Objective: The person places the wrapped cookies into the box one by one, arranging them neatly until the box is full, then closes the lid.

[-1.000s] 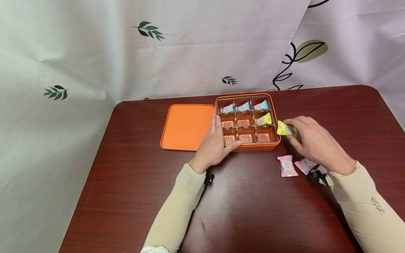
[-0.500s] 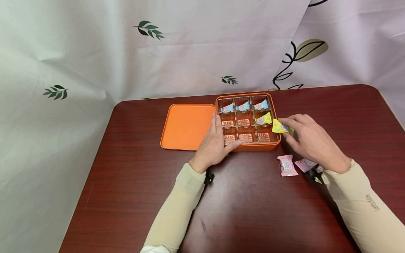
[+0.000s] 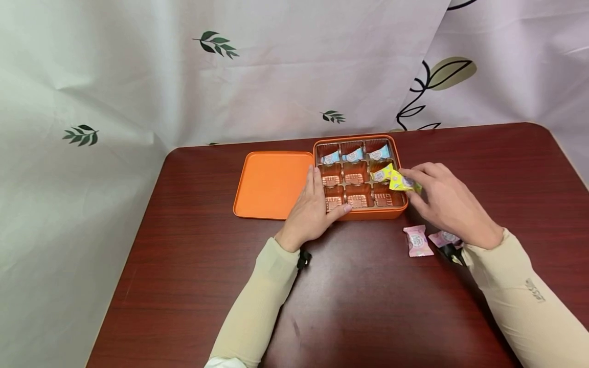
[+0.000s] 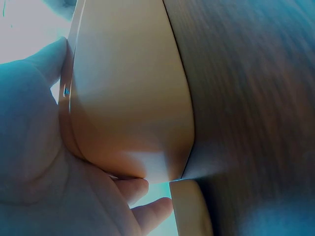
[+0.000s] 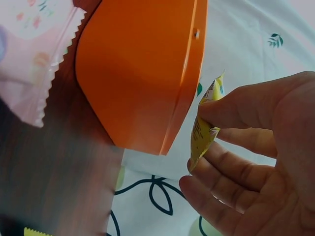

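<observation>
An orange box [image 3: 372, 215] with a copper-coloured tray of square compartments stands on the table. My left hand [image 3: 307, 215] rests against it, straight fingers along its left side and thumb on the front rim. Between thumb and fingers my right hand [image 3: 448, 204] pinches a yellow wrapped candy [image 3: 401, 182] over the box's right rim; the right wrist view shows this candy [image 5: 203, 132] edge-on. Another yellow candy [image 3: 379, 175] lies in the right compartment of the middle row. Blue wrapped candies [image 3: 353, 155] fill the three back compartments.
The orange lid [image 3: 271, 185] lies flat at the box's left side. Pink wrapped candies [image 3: 417, 240] lie on the dark red table [image 3: 359, 306] in front of the right hand, some partly hidden by the right wrist. A leaf-patterned white cloth [image 3: 276, 87] hangs behind.
My right hand has moved left with the yellow candy, from beside the box to over its right rim. The left hand and the box have stayed put.
</observation>
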Motion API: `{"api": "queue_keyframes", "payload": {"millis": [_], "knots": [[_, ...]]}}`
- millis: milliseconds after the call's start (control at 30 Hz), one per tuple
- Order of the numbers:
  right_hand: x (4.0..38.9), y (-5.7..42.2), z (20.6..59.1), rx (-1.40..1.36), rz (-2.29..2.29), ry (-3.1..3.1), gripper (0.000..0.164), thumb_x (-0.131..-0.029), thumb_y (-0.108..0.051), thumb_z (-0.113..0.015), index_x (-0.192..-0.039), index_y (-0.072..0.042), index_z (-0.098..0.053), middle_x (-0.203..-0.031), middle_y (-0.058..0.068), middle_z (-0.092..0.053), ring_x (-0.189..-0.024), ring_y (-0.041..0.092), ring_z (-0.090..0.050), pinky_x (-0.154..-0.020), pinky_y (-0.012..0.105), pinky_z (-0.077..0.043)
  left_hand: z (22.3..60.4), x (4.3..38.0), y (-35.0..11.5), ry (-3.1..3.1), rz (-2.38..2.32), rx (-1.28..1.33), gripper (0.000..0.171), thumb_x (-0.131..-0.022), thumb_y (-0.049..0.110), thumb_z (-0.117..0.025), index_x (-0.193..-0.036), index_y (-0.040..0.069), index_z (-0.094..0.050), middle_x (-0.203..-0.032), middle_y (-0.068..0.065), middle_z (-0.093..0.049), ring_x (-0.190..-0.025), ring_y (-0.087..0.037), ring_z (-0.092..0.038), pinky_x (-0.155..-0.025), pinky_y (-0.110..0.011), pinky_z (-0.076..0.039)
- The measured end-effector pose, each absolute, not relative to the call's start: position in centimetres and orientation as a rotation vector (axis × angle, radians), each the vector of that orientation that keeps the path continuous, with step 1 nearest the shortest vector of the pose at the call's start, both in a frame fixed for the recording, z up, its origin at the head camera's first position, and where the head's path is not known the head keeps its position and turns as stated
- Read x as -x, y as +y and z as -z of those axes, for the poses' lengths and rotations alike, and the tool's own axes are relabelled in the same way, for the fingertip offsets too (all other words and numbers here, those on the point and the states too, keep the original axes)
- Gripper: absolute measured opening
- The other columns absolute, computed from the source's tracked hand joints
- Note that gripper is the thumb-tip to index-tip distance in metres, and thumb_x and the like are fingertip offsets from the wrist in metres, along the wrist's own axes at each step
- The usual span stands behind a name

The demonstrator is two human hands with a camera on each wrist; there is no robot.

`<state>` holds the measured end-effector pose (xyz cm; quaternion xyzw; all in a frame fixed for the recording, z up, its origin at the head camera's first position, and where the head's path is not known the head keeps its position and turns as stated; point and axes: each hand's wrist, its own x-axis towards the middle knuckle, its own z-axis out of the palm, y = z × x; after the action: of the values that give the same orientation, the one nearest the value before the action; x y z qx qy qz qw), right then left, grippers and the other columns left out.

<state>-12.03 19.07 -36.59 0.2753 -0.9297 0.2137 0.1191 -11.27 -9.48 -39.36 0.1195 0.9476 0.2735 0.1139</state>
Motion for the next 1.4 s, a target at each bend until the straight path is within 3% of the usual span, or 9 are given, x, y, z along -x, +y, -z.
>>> {"api": "queue_keyframes", "payload": {"millis": [967,1400], "knots": [[12.6,16.6,35.9,-0.84,-0.657,-2.717,0.042,-0.091,0.0,-0.067,-0.133,0.006,-0.061,-0.118,0.022,-0.061,-0.108,0.04,-0.051,-0.09,0.052,-0.044,39.3,11.2,-9.5,2.778,-0.794,-0.354,0.11,-0.095,0.068,-0.05,-0.159,0.002,0.01,-0.166,-0.017,0.015,-0.153,-0.023,0.006,-0.122,-0.042,-0.014],[13.0,15.5,35.8,-0.861,-0.654,-2.723,0.034,-0.091,0.001,-0.067,-0.124,0.009,-0.062,-0.117,0.021,-0.062,-0.11,0.038,-0.052,-0.095,0.05,-0.043,39.3,11.2,-9.5,2.781,-0.794,-0.367,0.109,-0.095,0.067,-0.05,-0.158,0.001,0.01,-0.166,-0.017,0.015,-0.153,-0.023,0.006,-0.122,-0.041,-0.014]]}}
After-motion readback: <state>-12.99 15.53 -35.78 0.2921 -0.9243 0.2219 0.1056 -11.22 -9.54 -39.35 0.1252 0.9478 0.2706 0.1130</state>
